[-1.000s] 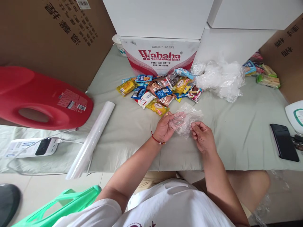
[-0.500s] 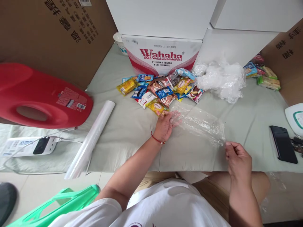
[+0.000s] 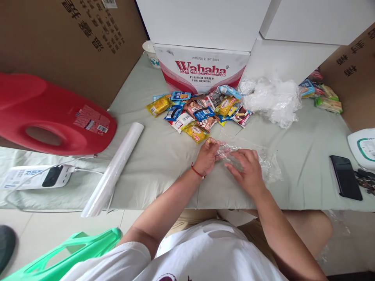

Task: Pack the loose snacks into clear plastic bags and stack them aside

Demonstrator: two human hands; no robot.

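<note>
A clear plastic bag (image 3: 265,164) lies stretched out on the grey-green cloth (image 3: 299,171) in front of me. My left hand (image 3: 206,157), with a red cord on the wrist, pinches the bag's left end. My right hand (image 3: 245,168) rests on the bag's middle, its fingers spread and pressing at the film close to the left hand. Just beyond the hands lies a pile of small snack packets (image 3: 199,111) in yellow, blue and brown wrappers.
A Wahaha water carton (image 3: 202,70) stands behind the snacks, beside a heap of crumpled clear bags (image 3: 274,97). A roll of plastic film (image 3: 113,169), a red jug (image 3: 52,115) and a power bank (image 3: 38,177) lie left. A black phone (image 3: 344,177) lies right.
The crumpled bag was pulled out lengthwise as my right hand swung far right. That hand has since come back onto the bag's middle, next to my left hand.
</note>
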